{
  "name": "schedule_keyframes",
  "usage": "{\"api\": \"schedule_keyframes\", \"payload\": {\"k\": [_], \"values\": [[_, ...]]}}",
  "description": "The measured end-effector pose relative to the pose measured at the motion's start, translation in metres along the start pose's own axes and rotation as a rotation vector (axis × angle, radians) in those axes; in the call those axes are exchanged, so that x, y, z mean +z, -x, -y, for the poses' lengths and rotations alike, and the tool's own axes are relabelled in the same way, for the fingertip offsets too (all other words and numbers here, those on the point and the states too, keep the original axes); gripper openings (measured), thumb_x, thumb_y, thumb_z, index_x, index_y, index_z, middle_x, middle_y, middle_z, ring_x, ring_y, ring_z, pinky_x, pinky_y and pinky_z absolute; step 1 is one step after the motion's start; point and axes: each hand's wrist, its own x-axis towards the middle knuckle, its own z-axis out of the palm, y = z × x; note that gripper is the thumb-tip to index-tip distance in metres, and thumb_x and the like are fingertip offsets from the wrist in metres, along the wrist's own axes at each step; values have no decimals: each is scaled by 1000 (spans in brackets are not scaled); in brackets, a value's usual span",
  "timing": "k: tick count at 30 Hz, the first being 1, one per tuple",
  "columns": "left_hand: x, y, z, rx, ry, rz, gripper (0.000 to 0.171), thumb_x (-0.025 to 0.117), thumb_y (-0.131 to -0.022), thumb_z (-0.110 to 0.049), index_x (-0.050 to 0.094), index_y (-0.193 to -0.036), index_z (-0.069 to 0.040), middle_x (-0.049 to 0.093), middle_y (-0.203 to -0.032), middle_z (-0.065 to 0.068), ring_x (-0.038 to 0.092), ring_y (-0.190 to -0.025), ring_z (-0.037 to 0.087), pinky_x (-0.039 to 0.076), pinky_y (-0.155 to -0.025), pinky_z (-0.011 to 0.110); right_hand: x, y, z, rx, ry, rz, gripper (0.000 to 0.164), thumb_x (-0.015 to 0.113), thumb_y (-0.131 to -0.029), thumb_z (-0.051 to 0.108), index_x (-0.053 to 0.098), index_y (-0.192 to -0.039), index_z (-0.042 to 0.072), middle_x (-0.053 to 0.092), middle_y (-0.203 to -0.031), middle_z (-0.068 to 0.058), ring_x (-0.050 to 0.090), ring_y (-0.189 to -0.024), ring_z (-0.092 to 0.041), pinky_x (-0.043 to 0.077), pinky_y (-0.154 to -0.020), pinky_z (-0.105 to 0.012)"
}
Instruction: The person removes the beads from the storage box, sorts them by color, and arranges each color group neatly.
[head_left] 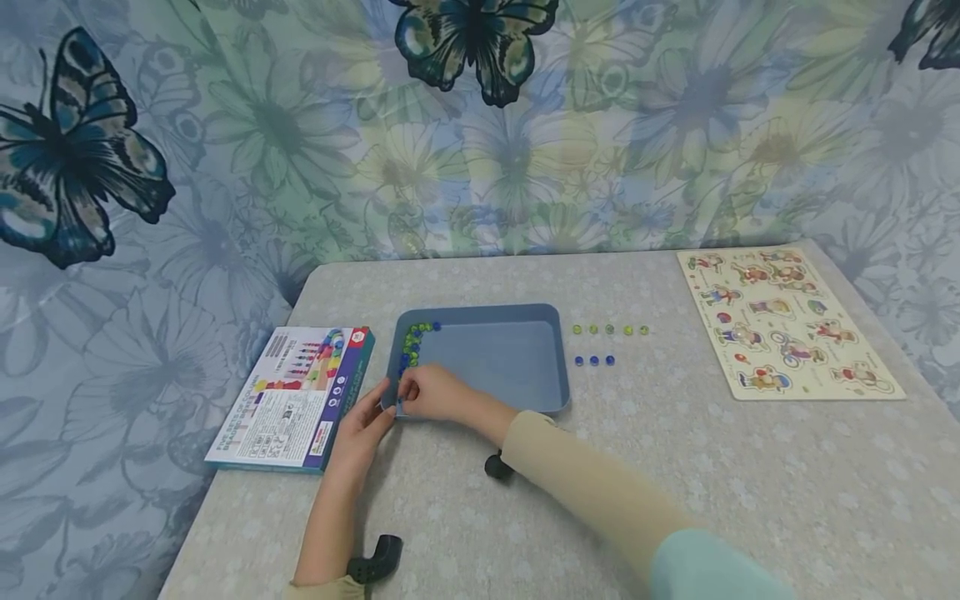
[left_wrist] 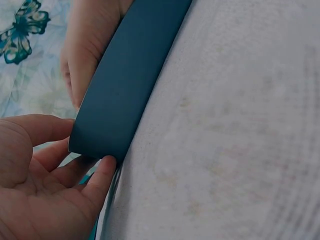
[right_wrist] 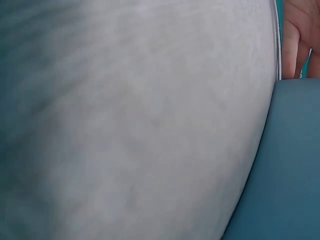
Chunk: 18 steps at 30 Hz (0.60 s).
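A blue-grey tray [head_left: 487, 354] lies on the table. Small, shiny green beads [head_left: 411, 340] and blue beads [head_left: 405, 362] line its left wall and far left corner. My left hand [head_left: 358, 429] holds the near left corner; in the left wrist view its fingers [left_wrist: 102, 180] bend around the tray's outer wall [left_wrist: 120, 85]. My right hand [head_left: 433, 392] reaches over the near wall into that corner, fingers curled together just below the bead line. Its fingertips are hidden, so I cannot tell whether a bead is between them.
Right of the tray stand a row of yellow-green beads [head_left: 610, 330] and a shorter row of three blue beads [head_left: 594, 361]. A boxed set [head_left: 288, 400] lies left of the tray, close to my left hand. A picture board [head_left: 787, 325] lies at the far right.
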Motion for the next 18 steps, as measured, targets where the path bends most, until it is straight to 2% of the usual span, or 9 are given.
{"api": "schedule_keyframes", "payload": {"k": [8, 14, 18], "values": [[1, -2, -1, -35, -9, -13, 50, 50, -97, -18, 36, -145, -17, 26, -152, 5, 23, -139, 29, 25, -110, 45, -18, 21, -5, -71, -150, -64, 12, 63, -82, 8, 61, -94, 9, 59, -81, 4, 56, -73, -5, 48, -64, -18], [1, -1, -3, -61, -18, -20, 49, 50, -97, -20, 37, -144, -21, 26, -152, 1, 23, -139, 27, 25, -110, 45, -50, 53, -10, -108, -233, -105, 11, 61, -83, 6, 61, -95, 8, 60, -85, 1, 58, -76, -10, 51, -66, -24], [0, -2, -3, -59, -12, -12, 50, 50, -97, -20, 36, -144, -21, 25, -152, 2, 22, -139, 27, 26, -110, 44, -79, 81, -18, -82, -233, -141, 11, 61, -84, 9, 61, -95, 10, 60, -86, 1, 58, -77, -12, 52, -67, -27]]}}
